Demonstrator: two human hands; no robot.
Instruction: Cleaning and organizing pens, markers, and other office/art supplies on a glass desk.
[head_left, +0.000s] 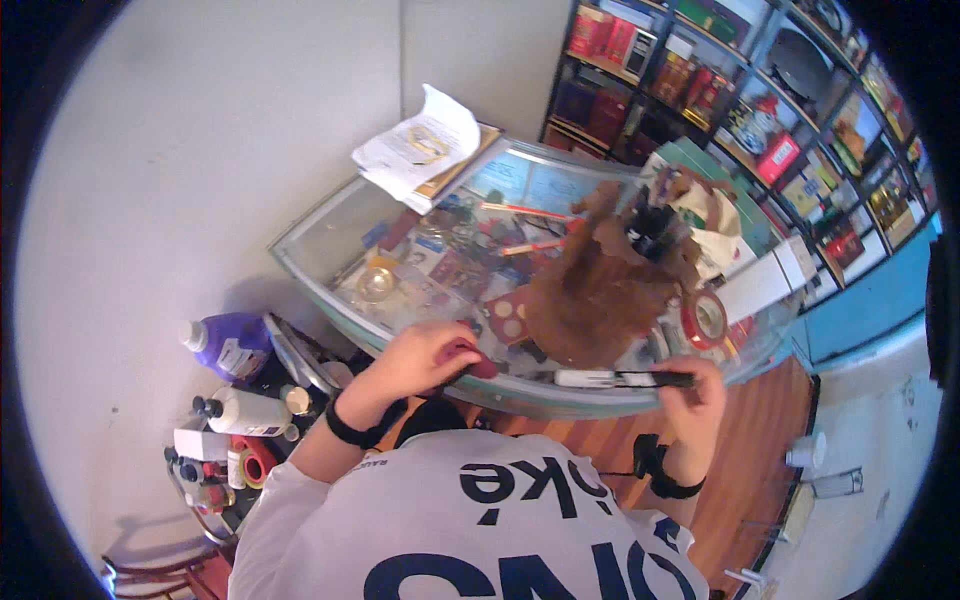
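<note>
My left hand (431, 356) is over the near edge of a glass-topped display case (465, 341). Its fingers are closed around a small dark red object (480, 364), partly hidden by them. To the right, my right hand (694, 394) grips the black end of a slim black-and-white tool (589, 378), whose white end points left along the case's front rim. A large, rough brown piece (600, 307), maybe carved wood, rests on the glass between and beyond both hands. Just past my right hand is a roll of red tape (704, 319).
Loose papers (420, 150) lie on a frame at the case's far left corner. A long white box (769, 277) is at the right. Bottles, including a purple jug (229, 345), crowd the left side. Shelves (720, 90) of boxes stand behind.
</note>
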